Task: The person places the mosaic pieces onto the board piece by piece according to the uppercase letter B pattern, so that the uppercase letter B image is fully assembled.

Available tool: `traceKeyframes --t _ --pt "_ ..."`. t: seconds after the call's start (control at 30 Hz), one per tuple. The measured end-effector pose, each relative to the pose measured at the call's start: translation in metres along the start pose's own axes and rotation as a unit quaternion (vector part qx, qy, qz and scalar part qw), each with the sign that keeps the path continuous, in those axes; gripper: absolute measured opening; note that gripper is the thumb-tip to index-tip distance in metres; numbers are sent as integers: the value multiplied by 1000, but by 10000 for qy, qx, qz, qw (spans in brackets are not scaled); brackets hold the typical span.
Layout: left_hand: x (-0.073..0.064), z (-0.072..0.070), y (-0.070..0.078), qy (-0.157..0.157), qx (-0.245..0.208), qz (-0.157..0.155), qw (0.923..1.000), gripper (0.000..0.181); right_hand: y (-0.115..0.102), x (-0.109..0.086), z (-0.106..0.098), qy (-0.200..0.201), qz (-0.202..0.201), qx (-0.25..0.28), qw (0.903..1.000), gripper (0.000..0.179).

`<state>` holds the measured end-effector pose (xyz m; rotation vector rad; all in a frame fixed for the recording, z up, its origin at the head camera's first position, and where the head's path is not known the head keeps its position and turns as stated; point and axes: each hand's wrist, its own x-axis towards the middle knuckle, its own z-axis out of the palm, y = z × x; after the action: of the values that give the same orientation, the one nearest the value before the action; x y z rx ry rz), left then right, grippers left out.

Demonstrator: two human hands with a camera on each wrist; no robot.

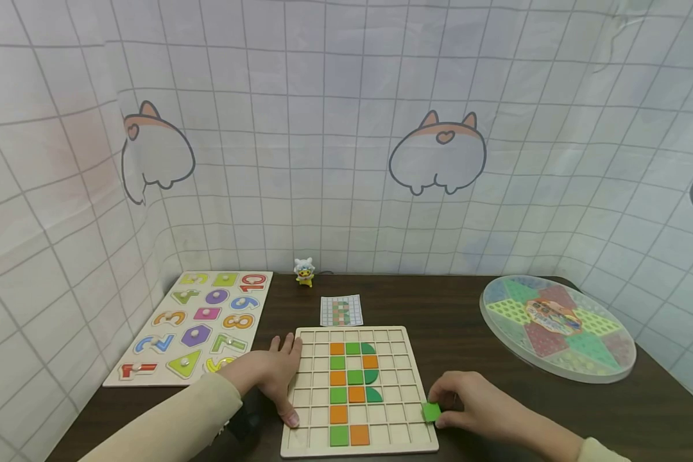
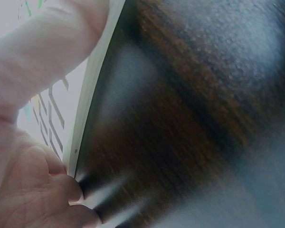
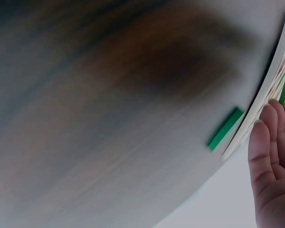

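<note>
A wooden grid board (image 1: pixel 393 385) lies flat, with orange squares, light green squares and dark green rounded pieces set in its cells. My left hand (image 1: pixel 274 372) rests along its left edge, thumb near the lower corner and fingers further up. In the left wrist view the thumb (image 2: pixel 47 42) lies over the board's rim (image 2: pixel 85 109). Beyond the board's lower right edge, my right hand (image 1: pixel 468 401) pinches a light green square tile (image 1: pixel 431 412) between thumb and fingers. On the table by the board, the right wrist view shows a green piece (image 3: pixel 225 129).
A small pattern card (image 1: pixel 341 311) lies behind the board, and a yellow-and-white figurine (image 1: pixel 304 272) stands further back. At left is a number-and-shape puzzle board (image 1: pixel 193 330). A round, clear-lidded game box (image 1: pixel 557 327) sits on the dark table (image 1: pixel 433 308) at right.
</note>
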<state>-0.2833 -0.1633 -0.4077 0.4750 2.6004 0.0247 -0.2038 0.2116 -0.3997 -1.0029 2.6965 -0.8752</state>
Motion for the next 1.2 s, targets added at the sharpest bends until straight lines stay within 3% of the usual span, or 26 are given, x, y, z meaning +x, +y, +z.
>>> traceKeyframes --t 0.37,0.57,0.63,0.93,1.2 --pt "-18 -10 11 -3 -84 -16 10000 141 -29 32 17 -49 -283 -234 9993 24" --pt "-25 -14 15 -11 -21 -49 10000 138 -41 45 25 -121 -90 -274 9995 23" --pt "-19 -11 12 -18 -52 -35 10000 140 -44 49 27 -87 -121 -332 9993 23" --pt "32 21 -20 80 -2 38 10000 161 -49 60 34 -122 77 -456 9989 21" --pt "36 21 -23 47 -35 -2 10000 164 -52 62 36 -221 92 -539 9983 21"
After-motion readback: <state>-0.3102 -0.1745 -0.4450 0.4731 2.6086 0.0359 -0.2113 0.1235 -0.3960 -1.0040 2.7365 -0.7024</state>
